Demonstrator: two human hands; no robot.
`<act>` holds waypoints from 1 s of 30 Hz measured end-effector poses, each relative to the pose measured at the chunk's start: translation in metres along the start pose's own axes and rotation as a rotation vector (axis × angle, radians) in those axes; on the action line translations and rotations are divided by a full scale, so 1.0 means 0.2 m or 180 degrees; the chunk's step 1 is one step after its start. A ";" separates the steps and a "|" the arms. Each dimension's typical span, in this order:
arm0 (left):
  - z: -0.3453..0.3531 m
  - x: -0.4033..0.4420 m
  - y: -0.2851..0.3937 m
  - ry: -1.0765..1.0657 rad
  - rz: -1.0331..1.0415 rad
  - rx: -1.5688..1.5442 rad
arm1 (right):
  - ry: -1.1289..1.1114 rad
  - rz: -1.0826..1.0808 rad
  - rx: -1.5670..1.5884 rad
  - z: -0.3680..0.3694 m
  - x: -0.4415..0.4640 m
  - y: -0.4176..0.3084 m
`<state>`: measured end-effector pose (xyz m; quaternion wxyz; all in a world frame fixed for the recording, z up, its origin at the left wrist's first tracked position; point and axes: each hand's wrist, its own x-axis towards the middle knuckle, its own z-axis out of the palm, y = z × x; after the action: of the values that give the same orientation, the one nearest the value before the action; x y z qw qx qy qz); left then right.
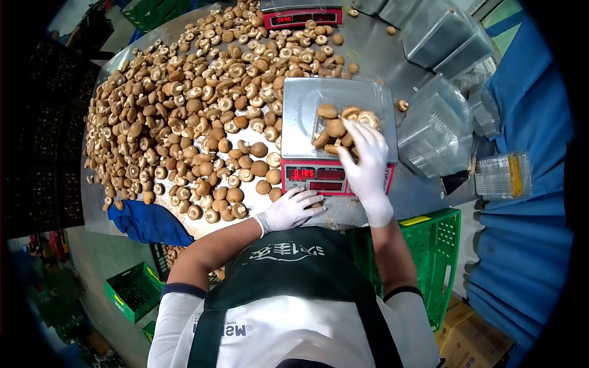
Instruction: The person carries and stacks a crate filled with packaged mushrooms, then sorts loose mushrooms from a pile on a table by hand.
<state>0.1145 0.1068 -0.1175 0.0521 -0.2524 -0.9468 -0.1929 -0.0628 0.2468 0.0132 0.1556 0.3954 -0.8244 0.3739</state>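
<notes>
A weighing scale (pixel 299 98) with a steel plate and a red front stands before me; its lit display seems to read 0.185. On the plate is a clear plastic tray holding several brown shiitake mushrooms (pixel 335 128). My right hand (pixel 368 161), in a white glove, reaches over the tray. Its thumb and fingers curve around a mushroom there, partly hiding it. My left hand (pixel 291 210), gloved too, lies with fingers stretched out at the table's front edge, its fingertips by the scale's lower front.
A large heap of shiitake mushrooms (pixel 184 116) covers the steel table's left side. A second scale (pixel 300 17) stands at the back. Stacked clear trays (pixel 435 129) line the right. Green crates (pixel 438 257) are below the table, and a blue cloth (pixel 150 222) hangs at its left edge.
</notes>
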 end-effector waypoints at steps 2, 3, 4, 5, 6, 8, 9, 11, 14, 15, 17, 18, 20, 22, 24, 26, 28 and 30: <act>-0.05 0.01 0.02 0.0096 -0.0123 -0.0058 | -0.0408 -0.0254 -0.0592 0.10 0.04 0.07; -0.07 0.00 0.02 0.0141 -0.0278 -0.0197 | -0.0414 -0.0230 -0.0492 0.11 0.07 0.10; -0.11 0.00 0.04 0.0279 -0.0440 -0.0309 | -0.0192 -0.0135 -0.0337 0.10 0.08 0.10; -0.12 -0.02 0.04 0.0434 -0.0652 -0.0370 | -0.0038 0.0085 -0.0151 0.08 0.10 0.10; -0.12 -0.04 0.04 0.0582 -0.0865 -0.0442 | 0.0107 0.0314 0.0036 0.06 0.10 0.09; -0.17 -0.05 0.05 0.0953 -0.1282 -0.0562 | 0.0193 0.1172 0.0921 0.04 0.08 0.08; -0.17 -0.07 0.06 0.1038 -0.1510 -0.0679 | 0.0221 0.1379 0.1244 0.04 0.08 0.09; -0.17 -0.11 0.06 0.1184 -0.1889 -0.0791 | 0.0248 0.1650 0.1592 0.03 0.08 0.10; -0.17 -0.16 0.07 0.1408 -0.2136 -0.0988 | 0.0256 0.1231 0.1130 0.02 0.10 0.08; -0.18 -0.16 0.07 0.1422 -0.2164 -0.0996 | 0.0266 0.0685 0.0619 0.01 0.11 0.06; -0.20 -0.18 0.09 0.1439 -0.2215 -0.1015 | -0.0019 0.0057 -0.0090 0.04 0.08 0.07; -0.19 -0.18 0.10 0.1459 -0.2218 -0.1024 | -0.0388 -0.0074 -0.0498 0.05 0.05 0.08; -0.19 -0.20 0.10 0.1511 -0.2222 -0.1036 | -0.0491 -0.0164 -0.0405 0.03 0.01 0.07; -0.20 -0.22 0.10 0.1584 -0.2325 -0.1057 | -0.0085 0.0012 -0.0036 -0.03 -0.01 0.07; -0.21 -0.24 0.11 0.1657 -0.2475 -0.1101 | 0.0188 0.0351 0.0089 -0.09 -0.03 0.08; -0.23 -0.24 0.11 0.1737 -0.2527 -0.1202 | 0.0360 0.0596 -0.0072 -0.12 -0.09 0.15; -0.24 -0.25 0.08 0.1785 -0.2497 -0.1194 | 0.0503 0.0830 0.0019 -0.15 -0.16 0.20; -0.26 -0.23 0.05 0.1825 -0.2453 -0.1142 | 0.0564 0.1069 0.0074 -0.16 -0.24 0.23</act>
<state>0.1592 0.0728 -0.0745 0.1906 0.1731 -0.8707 -0.4190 -0.0699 0.3153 -0.0141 0.1585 0.2196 -0.8575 0.4375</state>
